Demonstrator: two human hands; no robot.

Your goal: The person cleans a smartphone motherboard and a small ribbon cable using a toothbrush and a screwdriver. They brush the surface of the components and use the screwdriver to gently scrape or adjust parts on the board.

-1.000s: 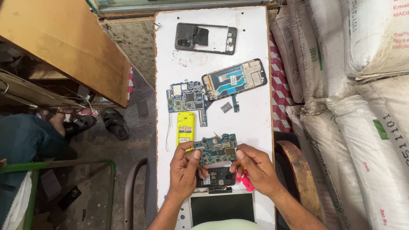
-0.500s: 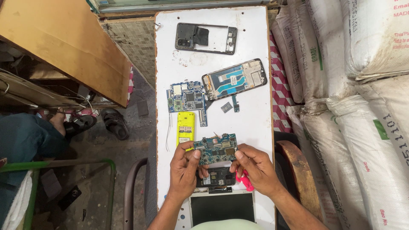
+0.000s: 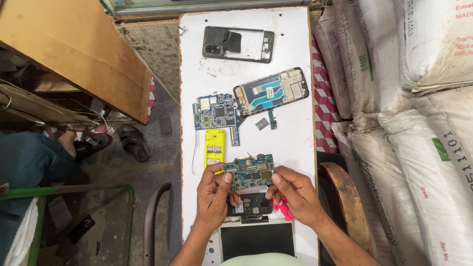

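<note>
Both hands, left hand point(image 3: 213, 193) and right hand point(image 3: 294, 193), gripped the green circuit board point(image 3: 249, 172) just below the yellow battery point(image 3: 215, 150), phone already dismantled, nothing reassembled

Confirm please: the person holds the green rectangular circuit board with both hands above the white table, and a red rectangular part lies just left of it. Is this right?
Not quite. The rectangular part left of the green rectangular circuit board is yellow, not red, as the head view shows. The left hand and right hand do hold the board above the white table.
</note>
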